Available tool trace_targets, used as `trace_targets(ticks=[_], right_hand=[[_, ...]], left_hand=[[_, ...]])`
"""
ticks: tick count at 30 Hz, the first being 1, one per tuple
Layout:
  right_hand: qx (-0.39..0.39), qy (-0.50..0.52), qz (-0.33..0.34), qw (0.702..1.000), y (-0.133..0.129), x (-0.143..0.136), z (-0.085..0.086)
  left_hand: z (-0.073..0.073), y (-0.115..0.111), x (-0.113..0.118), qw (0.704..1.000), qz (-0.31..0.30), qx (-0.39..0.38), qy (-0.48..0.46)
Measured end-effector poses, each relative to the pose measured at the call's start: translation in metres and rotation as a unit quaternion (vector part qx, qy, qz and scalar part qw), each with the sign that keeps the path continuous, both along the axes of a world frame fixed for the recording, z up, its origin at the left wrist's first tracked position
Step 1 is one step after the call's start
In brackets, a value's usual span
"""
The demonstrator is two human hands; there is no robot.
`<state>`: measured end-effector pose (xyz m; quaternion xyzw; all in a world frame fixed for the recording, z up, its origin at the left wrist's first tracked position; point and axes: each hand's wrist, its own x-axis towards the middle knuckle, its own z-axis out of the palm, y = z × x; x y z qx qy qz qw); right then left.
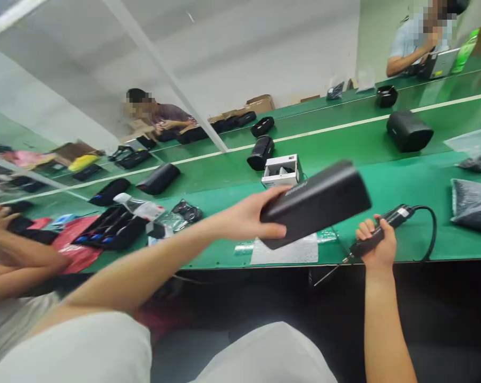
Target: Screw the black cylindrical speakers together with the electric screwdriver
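Observation:
My left hand grips one end of a long black speaker housing, holding it tilted above the green bench. Light lettering shows on its upper face, too blurred to read. In my right hand is a black electric screwdriver, its bit pointing down and left toward the bench edge and its cord looping off to the right. Below the housing lies a white sheet that looks like bubble wrap. Just behind the housing sits a small open white box with dark parts inside.
More black housings stand along the green bench. Bags of black parts lie at right. A plastic bottle and an open housing lie at left, near a co-worker's arm. Other people sit across the bench.

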<state>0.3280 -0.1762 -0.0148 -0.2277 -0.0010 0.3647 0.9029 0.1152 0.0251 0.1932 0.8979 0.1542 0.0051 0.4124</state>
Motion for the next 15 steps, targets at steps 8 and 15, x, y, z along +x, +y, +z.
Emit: trace_targets(ticks=[8,15], right_hand=[[-0.011,-0.034,0.001,0.999,-0.003,0.002,0.003],[0.000,-0.012,0.004,1.000,-0.004,0.006,0.004]], left_hand=[[-0.110,-0.010,-0.132,0.897,0.096,0.430,-0.039],[-0.152,0.000,-0.117,0.882,0.092,0.459,-0.047]])
